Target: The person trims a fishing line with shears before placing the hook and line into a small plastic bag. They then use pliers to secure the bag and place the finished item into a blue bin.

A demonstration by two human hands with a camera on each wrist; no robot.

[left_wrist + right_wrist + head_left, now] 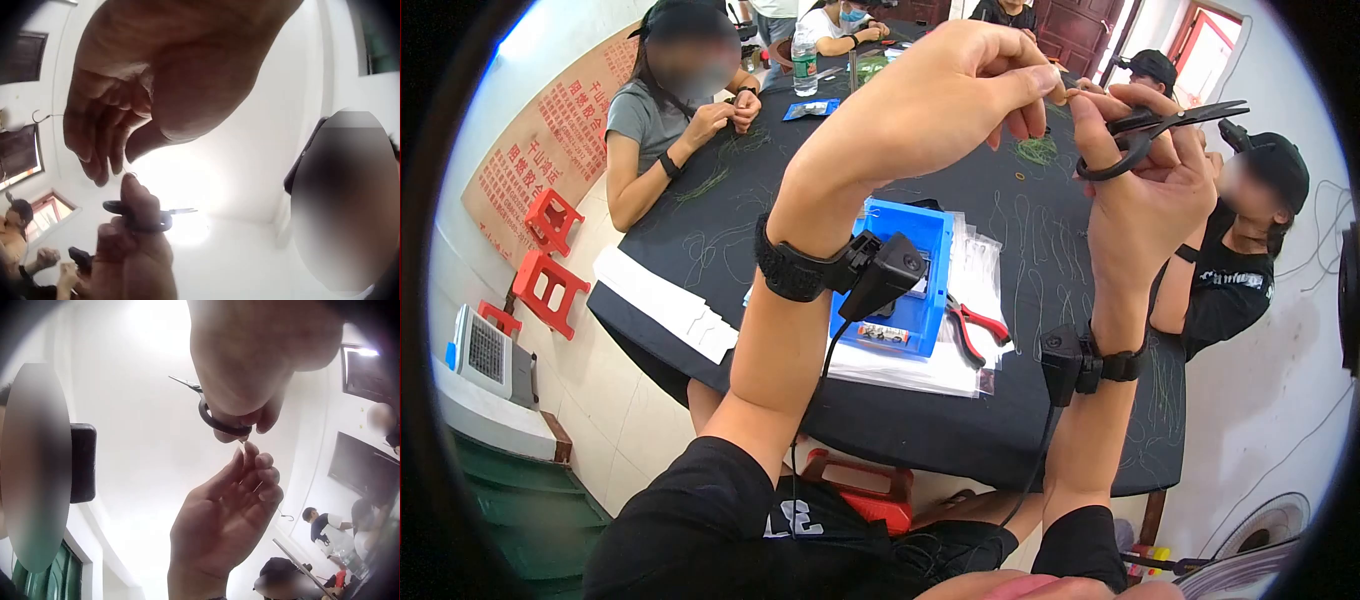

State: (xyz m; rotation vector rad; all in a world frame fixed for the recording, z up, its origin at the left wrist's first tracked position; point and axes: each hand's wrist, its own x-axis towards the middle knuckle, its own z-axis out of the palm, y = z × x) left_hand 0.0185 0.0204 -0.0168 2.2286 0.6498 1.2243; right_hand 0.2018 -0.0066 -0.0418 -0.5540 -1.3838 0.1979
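Both hands are raised over the table, their fingertips meeting in the head view. My left hand (920, 105) pinches a very thin line between thumb and index finger. From behind its fingers sticks a small fish hook (42, 117), also seen in the right wrist view. My right hand (1148, 200) holds black-handled scissors (1138, 150), a handle loop round a finger and the blades pointing away to the right. Its thumb and index tips come right up to the left fingertips, where a small curved bit of wire or line (132, 174) shows.
On the black-covered table (730, 225) are a blue tray (943, 250), red-handled pliers (978, 330), white sheets (665, 305), green line bundles (1036, 150), a blue packet (810, 110) and a water bottle (804, 65). Several people sit around it. Red stools (550, 290) stand left.
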